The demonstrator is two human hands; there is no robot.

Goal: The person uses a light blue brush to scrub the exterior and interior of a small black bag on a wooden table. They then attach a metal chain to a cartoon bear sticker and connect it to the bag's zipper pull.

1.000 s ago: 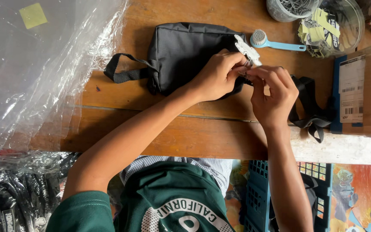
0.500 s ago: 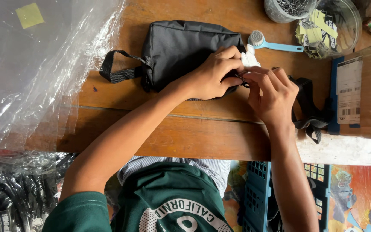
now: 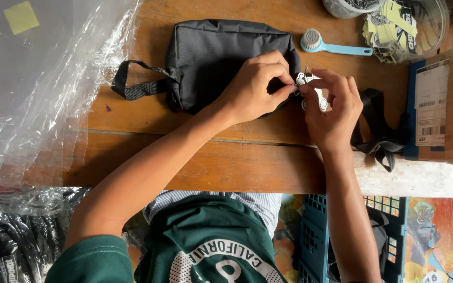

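A dark grey fabric pouch (image 3: 221,57) lies flat on the wooden worktop (image 3: 195,162), at about 12 o'clock from the person's chest, with a black webbing loop (image 3: 137,84) sticking out of its end at 9 o'clock. At the pouch's 3 o'clock end both hands meet over a small white tag (image 3: 313,89) with dark markings.

The left hand (image 3: 255,86) rests on the pouch's corner, its fingers (image 3: 284,86) curled and pinched shut on the near edge of the tag. The right hand (image 3: 334,112) comes in from 5 o'clock, thumb and forefinger closed on the same tag from the other side, the remaining fingers bent loosely above it. The tag sits right between the two sets of fingertips, touching both, just off the pouch's edge; how it joins the pouch is hidden by the hands.

A black strap (image 3: 381,131) trails from under the right hand toward 4 o'clock and hangs over the worktop's edge. At 1 o'clock from the hands lies a small blue-handled brush (image 3: 331,46), and beyond it a clear round container (image 3: 436,26) holding more tags. A cardboard box (image 3: 446,110) stands at 3 o'clock. Crumpled clear plastic sheeting (image 3: 43,89) covers the 9 to 10 o'clock side.
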